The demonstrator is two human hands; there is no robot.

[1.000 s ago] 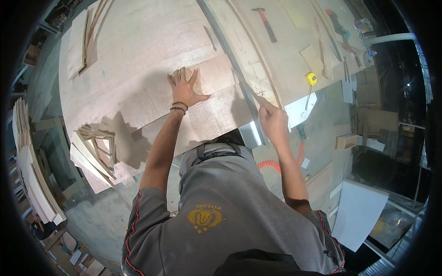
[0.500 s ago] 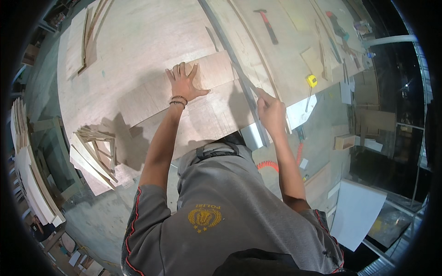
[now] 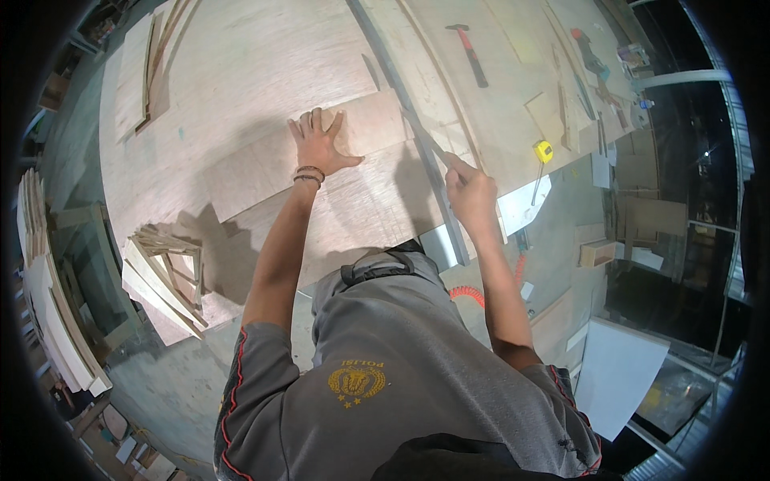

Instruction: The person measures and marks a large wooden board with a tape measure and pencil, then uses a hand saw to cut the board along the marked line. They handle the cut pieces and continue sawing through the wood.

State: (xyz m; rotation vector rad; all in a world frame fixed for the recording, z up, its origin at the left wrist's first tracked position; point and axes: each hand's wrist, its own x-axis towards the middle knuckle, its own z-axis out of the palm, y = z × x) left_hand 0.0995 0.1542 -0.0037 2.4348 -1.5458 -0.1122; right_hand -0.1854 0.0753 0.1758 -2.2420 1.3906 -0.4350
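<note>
A long, narrow plywood strip (image 3: 253, 178) lies slantwise over a large plywood sheet (image 3: 241, 88). My left hand (image 3: 321, 150) presses flat on the strip, fingers spread wide, holding nothing. On the right, my right hand (image 3: 472, 195) is closed round the handle of a slim grey file (image 3: 427, 138), its index finger stretched along the tool. The far part of the file lies by the strip's right end; whether it touches the edge, I cannot tell. Under it runs a long dark straight bar (image 3: 451, 232) along the sheet.
A red-handled hammer (image 3: 468, 56) and a yellow tape measure (image 3: 544, 151) lie to the right. Thin wood offcuts (image 3: 166, 276) are piled at the near left corner, with more strips (image 3: 152, 72) far left. An orange coiled hose (image 3: 465, 294) hangs below the table edge.
The file in my right hand has shifted slightly away from me and to the left, along the strip's end. My left hand stays spread on the strip.
</note>
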